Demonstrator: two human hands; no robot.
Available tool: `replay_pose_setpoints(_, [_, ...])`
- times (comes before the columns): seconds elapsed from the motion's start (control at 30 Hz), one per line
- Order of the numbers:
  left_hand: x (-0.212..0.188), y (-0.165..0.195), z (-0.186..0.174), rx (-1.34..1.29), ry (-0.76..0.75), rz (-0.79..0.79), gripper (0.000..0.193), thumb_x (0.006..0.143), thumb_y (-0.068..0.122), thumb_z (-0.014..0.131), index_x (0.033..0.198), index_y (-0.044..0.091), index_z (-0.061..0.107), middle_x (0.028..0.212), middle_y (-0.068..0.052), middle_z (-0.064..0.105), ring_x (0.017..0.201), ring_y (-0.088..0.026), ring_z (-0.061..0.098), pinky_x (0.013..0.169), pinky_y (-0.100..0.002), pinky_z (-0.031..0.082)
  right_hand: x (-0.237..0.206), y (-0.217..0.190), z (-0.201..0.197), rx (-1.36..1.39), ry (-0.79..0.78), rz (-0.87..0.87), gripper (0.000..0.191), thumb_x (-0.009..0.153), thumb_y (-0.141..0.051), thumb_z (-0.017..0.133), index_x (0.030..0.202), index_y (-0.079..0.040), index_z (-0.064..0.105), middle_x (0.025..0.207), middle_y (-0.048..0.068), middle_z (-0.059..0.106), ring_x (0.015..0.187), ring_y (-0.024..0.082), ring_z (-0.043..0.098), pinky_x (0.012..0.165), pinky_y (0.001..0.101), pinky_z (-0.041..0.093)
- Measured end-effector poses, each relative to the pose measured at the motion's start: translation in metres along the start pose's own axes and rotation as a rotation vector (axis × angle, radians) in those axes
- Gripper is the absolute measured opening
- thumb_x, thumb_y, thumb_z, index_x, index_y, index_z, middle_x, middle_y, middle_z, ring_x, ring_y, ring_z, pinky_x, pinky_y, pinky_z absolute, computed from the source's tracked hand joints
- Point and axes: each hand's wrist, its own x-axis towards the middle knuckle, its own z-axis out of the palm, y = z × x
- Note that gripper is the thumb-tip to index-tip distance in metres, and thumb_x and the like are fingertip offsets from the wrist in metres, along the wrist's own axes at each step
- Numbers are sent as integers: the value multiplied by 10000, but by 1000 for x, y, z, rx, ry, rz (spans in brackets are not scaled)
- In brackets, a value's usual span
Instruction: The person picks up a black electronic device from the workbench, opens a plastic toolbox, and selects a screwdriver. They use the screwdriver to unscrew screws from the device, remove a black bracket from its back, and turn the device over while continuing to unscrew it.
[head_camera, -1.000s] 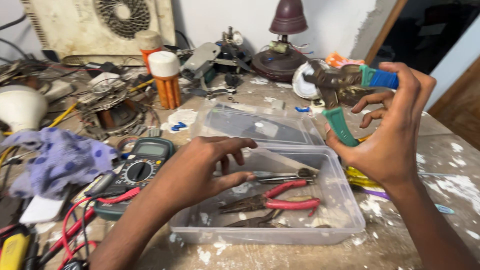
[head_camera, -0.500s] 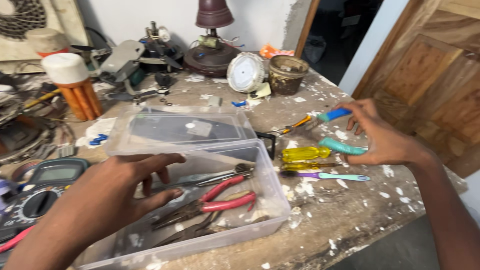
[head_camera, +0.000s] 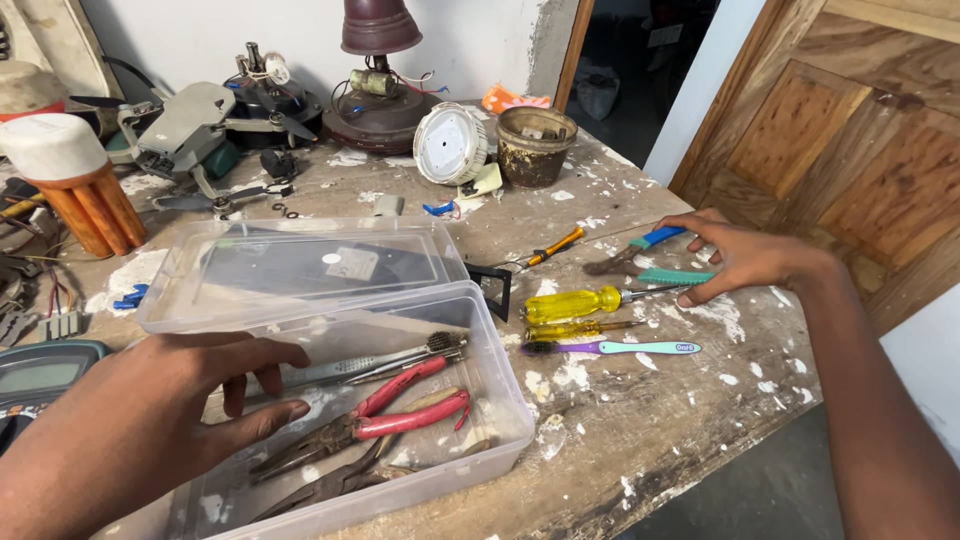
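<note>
Loosely spread, right hand (head_camera: 745, 258) partly hides green-handled pliers (head_camera: 672, 275).

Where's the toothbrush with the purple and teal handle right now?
The purple and teal toothbrush lies on the paint-spattered wooden table, just right of the clear plastic box, below the yellow-handled screwdriver and near the right hand.

screwdrivers (head_camera: 575, 303) crowd right hand (head_camera: 745, 258), edge bare
</note>
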Motion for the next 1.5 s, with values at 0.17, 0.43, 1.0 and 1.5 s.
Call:
replay_pose_setpoints(0.17, [1,-4,4,75,-5,4,436,841,497,786,1255,368,745,889,35,796,830,-138,762,801,-328,621,19,4,-1,-35,-116,27,1415,522,-482,981,1639,-391,117,1654,68,183,1488,301,350,1203,487,402])
replay_pose_setpoints(0.43, [1,-21,11,-47,65,164,447,784,423,774,1195,249,749,918,19,808,801,-162,771,769,-332,614,29,-1,2,-200,-223,139,1365,487,-545,967,1594,-539,168,1718,-33,97,1592,307,168,1270,572,285])
replay_pose_setpoints(1.0, [-22,-24,-5,63,-99,221,332,715,389,821,1027,277,814,942,7,782,912,-217,743,845,-391,567,-96,-260,39,-294,31,-537,513,846,-540,702,1262,-238,707,1149,-28,725,1088,178,683,950,361,536])
replay_pose_setpoints(1.5, [-22,-36,1,67,-33,209,232,755,339,768,934,193,791,863,-13,775,864,-250,740,827,-397,581,-100,-357,77,-362,-221,-530,365,781,-310,826,1105,-201,698,812,35,728,820,264,708,756,453,549])
